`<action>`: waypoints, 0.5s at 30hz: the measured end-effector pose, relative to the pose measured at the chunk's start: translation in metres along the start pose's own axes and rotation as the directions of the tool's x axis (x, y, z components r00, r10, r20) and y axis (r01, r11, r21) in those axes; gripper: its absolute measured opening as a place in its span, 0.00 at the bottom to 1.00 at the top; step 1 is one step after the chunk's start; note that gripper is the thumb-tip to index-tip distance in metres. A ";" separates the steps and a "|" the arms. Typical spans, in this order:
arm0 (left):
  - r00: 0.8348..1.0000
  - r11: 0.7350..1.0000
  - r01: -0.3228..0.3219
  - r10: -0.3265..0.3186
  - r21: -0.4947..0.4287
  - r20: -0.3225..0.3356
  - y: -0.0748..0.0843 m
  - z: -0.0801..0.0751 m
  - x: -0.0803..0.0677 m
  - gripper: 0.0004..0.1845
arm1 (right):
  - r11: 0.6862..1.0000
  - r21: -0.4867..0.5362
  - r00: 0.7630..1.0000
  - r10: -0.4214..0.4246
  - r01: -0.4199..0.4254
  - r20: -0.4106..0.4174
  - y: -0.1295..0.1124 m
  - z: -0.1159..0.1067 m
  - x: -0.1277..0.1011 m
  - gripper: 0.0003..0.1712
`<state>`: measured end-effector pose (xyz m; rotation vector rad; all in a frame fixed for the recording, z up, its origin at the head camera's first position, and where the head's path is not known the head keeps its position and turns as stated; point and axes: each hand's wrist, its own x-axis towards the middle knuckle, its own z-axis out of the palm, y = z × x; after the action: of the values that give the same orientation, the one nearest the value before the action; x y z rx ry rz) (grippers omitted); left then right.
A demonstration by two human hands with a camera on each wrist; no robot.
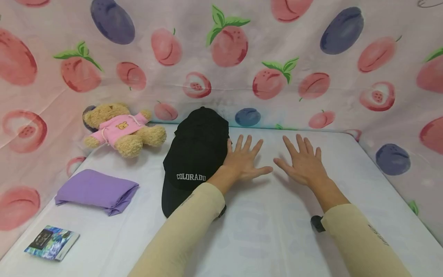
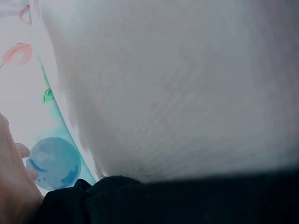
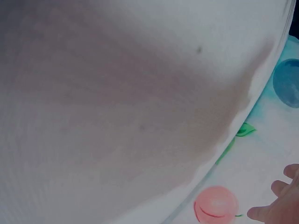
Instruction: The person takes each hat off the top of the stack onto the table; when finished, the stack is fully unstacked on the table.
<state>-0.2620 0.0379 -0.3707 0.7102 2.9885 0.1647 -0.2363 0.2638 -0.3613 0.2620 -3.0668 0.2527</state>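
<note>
My left hand (image 1: pixel 242 159) is spread with straight fingers over the white table, close beside a black cap (image 1: pixel 194 154) lettered COLORADO. Its sleeve overlaps the cap's brim in the head view. To the right, my right hand (image 1: pixel 304 163) is also spread, palm down, fingers pointing at the back edge. Neither hand holds anything. The left wrist view catches part of the left hand (image 2: pixel 16 172) at its left edge, with the dark cap (image 2: pixel 187 200) along the bottom. In the right wrist view, fingertips of the right hand (image 3: pixel 280 200) show at the lower right corner.
A teddy bear (image 1: pixel 121 129) in a pink hoodie sits at the back left. In front of it lies a folded purple cloth (image 1: pixel 97 190), and nearer still a small book with a blue patterned cover (image 1: pixel 52 242). A fruit-print curtain (image 1: pixel 228 84) surrounds the white table (image 1: pixel 270 231).
</note>
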 end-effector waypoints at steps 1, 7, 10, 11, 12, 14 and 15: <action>1.000 1.000 0.000 0.000 0.000 0.001 0.000 0.000 0.000 0.52 | 1.000 -0.001 1.000 -0.001 0.001 -0.001 0.000 0.000 0.000 0.52; 1.000 1.000 -0.001 0.001 0.003 0.017 0.000 0.000 0.002 0.53 | 1.000 0.000 1.000 -0.003 0.003 -0.011 0.000 0.002 0.001 0.53; 1.000 1.000 -0.011 0.011 -0.001 0.014 0.000 -0.001 0.001 0.52 | 1.000 0.014 1.000 -0.002 0.002 -0.015 -0.001 0.001 0.001 0.53; 1.000 1.000 -0.017 0.017 -0.003 0.007 0.001 -0.001 0.001 0.52 | 1.000 0.022 1.000 -0.001 0.001 -0.017 -0.001 0.001 0.002 0.53; 1.000 1.000 -0.023 0.023 -0.005 -0.002 0.001 -0.002 0.000 0.52 | 1.000 0.030 1.000 0.000 0.000 -0.021 -0.002 0.000 0.002 0.53; 0.999 0.999 -0.036 0.036 -0.009 -0.021 0.003 -0.003 -0.002 0.51 | 0.999 0.050 0.999 0.001 0.000 -0.032 -0.003 -0.001 0.003 0.53; 0.999 0.999 -0.041 0.041 -0.013 -0.028 0.003 -0.004 -0.003 0.51 | 0.998 0.056 0.999 0.001 0.001 -0.041 -0.003 -0.002 0.004 0.53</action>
<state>-0.2585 0.0391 -0.3660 0.7747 2.9972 0.1990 -0.2392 0.2603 -0.3589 0.2560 -3.0230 0.3395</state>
